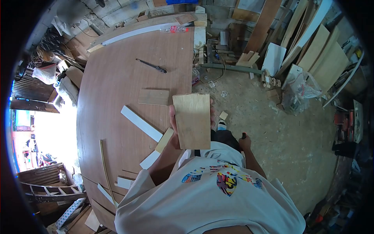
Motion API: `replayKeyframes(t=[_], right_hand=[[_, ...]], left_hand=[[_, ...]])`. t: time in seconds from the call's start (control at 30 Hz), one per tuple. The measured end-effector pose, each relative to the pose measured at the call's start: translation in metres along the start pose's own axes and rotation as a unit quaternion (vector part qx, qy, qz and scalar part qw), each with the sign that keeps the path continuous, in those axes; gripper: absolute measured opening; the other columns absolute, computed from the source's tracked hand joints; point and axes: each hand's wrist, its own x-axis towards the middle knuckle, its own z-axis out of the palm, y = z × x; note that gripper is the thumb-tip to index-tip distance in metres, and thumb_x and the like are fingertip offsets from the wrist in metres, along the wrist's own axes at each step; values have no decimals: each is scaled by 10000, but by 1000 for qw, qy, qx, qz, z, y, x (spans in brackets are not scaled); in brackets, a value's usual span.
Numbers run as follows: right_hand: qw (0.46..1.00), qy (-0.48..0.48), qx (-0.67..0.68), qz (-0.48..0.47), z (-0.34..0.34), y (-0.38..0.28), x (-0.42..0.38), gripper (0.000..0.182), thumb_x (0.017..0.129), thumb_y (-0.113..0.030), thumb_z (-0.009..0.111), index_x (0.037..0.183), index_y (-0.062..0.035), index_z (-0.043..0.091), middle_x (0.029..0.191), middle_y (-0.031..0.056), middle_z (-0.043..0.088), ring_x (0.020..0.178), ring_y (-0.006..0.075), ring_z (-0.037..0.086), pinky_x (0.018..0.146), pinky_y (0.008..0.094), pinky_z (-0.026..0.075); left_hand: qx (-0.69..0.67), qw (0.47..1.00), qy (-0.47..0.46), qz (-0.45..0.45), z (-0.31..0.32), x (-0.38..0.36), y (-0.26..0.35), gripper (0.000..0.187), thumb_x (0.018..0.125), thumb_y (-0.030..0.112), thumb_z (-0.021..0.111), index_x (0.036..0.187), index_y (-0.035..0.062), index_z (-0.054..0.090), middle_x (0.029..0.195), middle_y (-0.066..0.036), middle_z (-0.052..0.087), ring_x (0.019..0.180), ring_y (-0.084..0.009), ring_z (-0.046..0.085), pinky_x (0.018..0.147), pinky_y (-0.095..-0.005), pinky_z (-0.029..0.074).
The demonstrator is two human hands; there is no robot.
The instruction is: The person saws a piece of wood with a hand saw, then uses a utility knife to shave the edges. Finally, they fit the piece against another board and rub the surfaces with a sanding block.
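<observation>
The left hand (pixel 174 130) of the person holds the block (pixel 192 121) in front of the torso, beside the right-hand edge of the worktop (pixel 117 82). The thumb side bears on one long edge of the block; the fingers (pixel 212 111) show at the opposite long edge. The block is therefore seated between thumb and fingers, broad face toward the head, long axis running away from the shirt (pixel 210 187). The palm is mostly hidden behind it.

The right hand (pixel 244 143) is positioned low at the person's other side, well apart from the block. Its fingers are closed around a dark object (pixel 244 135), which is too small to identify.

On the worktop, a flat wood piece (pixel 154 97) lies near the far left corner of the block. A long white strip (pixel 141 123) lies diagonally, its near end at a tan piece (pixel 164 140); a short white strip (pixel 150 159) is located at the other end of the tan piece. A slim dark tool (pixel 151 65) lies farther out, and a clear bottle (pixel 174 29) with a red label lies near the far edge.
</observation>
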Motion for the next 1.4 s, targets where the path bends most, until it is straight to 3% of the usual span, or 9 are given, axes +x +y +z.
replayKeyframes(t=[0.17,0.57,0.7,0.8,0.9,1.0,1.03,1.1,1.4], right_hand=[[999,26,-11,-40,11,23,12,307,699,-118,575,975,4,636,847,223,664,819,389,656,700,459,504],[982,-126,46,132,9,35,11,285,688,-154,598,906,16,668,850,226,677,835,369,667,722,441,498],[984,-144,53,94,0,26,8,259,728,-159,574,877,37,653,792,174,667,758,282,661,647,397,473],[981,-154,77,89,1,23,10,259,737,-157,575,902,28,651,794,159,664,752,255,650,654,382,471],[982,-151,80,80,5,27,14,270,747,-166,581,930,20,648,807,148,664,759,238,643,665,374,468],[983,-152,79,68,4,26,15,283,758,-187,588,946,17,647,819,141,666,760,231,641,664,372,467],[982,-154,83,67,6,28,17,288,764,-198,591,948,16,648,821,139,666,755,227,640,656,371,467],[981,-157,92,69,10,32,20,290,765,-203,593,947,16,649,819,137,665,751,222,639,648,368,466],[976,-164,118,83,15,37,23,291,757,-201,598,936,23,645,789,112,648,705,190,614,619,355,459]], left_hand=[[-13,1000,12,-6,4,0,2,1139,704,832,443,1373,-79,302,1183,-236,538,966,-308,588,782,-434,469],[-13,1000,8,12,10,3,-3,1136,703,883,357,1382,-28,325,1185,-191,533,984,-276,554,810,-410,440],[-7,999,26,19,7,-1,-1,1137,692,890,362,1404,5,316,1216,-193,520,1046,-287,545,872,-422,440],[34,990,133,14,17,-4,4,1189,610,873,515,1377,-15,322,1233,-183,508,1061,-299,536,850,-424,441],[180,966,183,38,19,-4,12,1188,581,806,618,1379,-31,345,1274,-178,489,1121,-295,513,932,-424,416],[515,847,99,88,43,16,26,1003,550,476,806,1356,2,444,1295,-178,488,1220,-275,468,1030,-393,342],[515,847,98,87,46,19,27,1003,550,476,806,1356,2,444,1295,-178,488,1220,-275,468,1030,-393,342],[659,731,81,154,49,22,28,1048,474,419,857,1346,1,454,1277,-167,494,1208,-281,469,1031,-390,338],[721,665,83,174,65,24,29,1055,460,331,897,1332,-50,441,1307,-175,457,1233,-271,430,1058,-379,297]])
